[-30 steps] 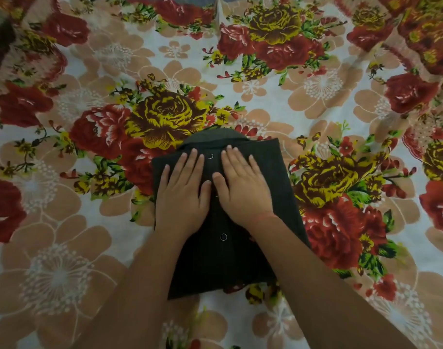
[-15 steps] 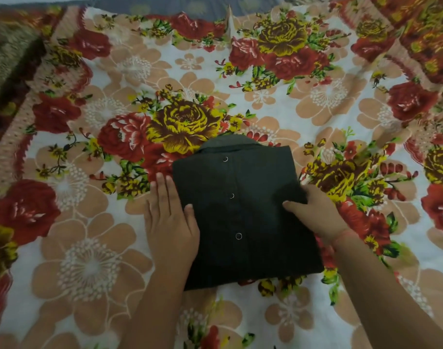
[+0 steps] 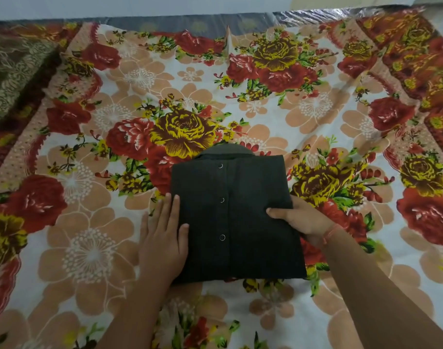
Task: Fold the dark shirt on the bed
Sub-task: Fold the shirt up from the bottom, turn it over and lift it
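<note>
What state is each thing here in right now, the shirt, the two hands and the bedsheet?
dark shirt: folded into a compact rectangle, buttoned, collar at the far end.
left hand: flat, fingers together, against the shirt's left edge.
right hand: gripping the shirt's right edge, thumb on top.
floral bedsheet: spread out under the shirt.

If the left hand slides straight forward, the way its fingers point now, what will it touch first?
Probably only the floral bedsheet. The left hand lies flat along the left edge of the folded dark shirt, fingers pointing up the bed. The index finger may brush the shirt's edge; beyond that, the way looks free.
</note>
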